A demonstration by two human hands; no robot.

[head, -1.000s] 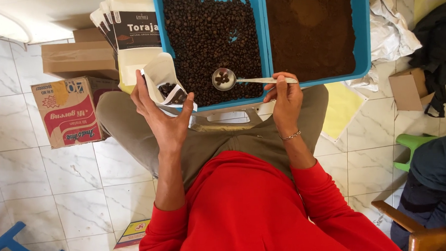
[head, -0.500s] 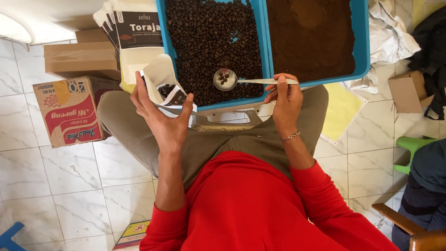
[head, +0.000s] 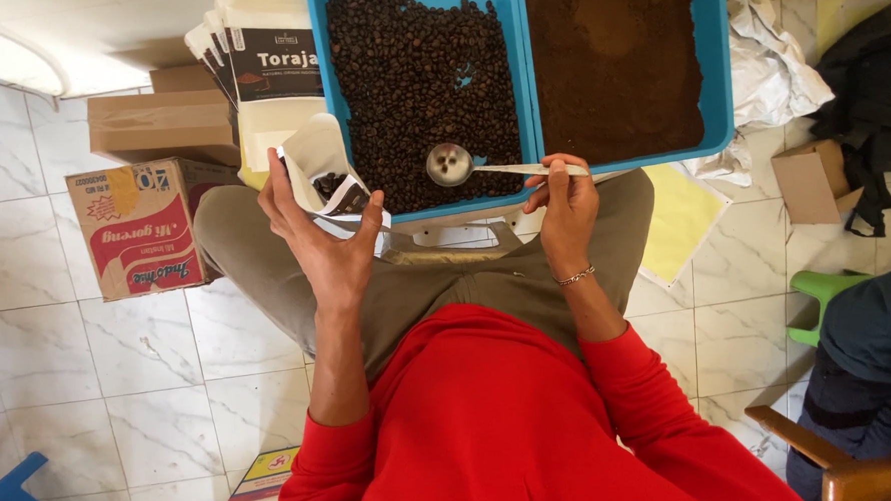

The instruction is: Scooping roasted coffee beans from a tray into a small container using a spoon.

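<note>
A metal spoon [head: 462, 166] was pinched at its handle by the right hand [head: 562, 207], long axis left-right, bowl over the coffee beans [head: 423, 81]. The open pouch [head: 320, 176], gripped by the curled fingers [head: 280, 183] of the left hand [head: 320, 246], lay just left of the bowl.

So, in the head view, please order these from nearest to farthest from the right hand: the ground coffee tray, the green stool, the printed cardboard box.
From the right hand:
1. Ground coffee tray, just above the hand.
2. Green stool, on the floor at the picture's right.
3. Printed cardboard box, far across at the picture's left, beyond the left hand.
</note>
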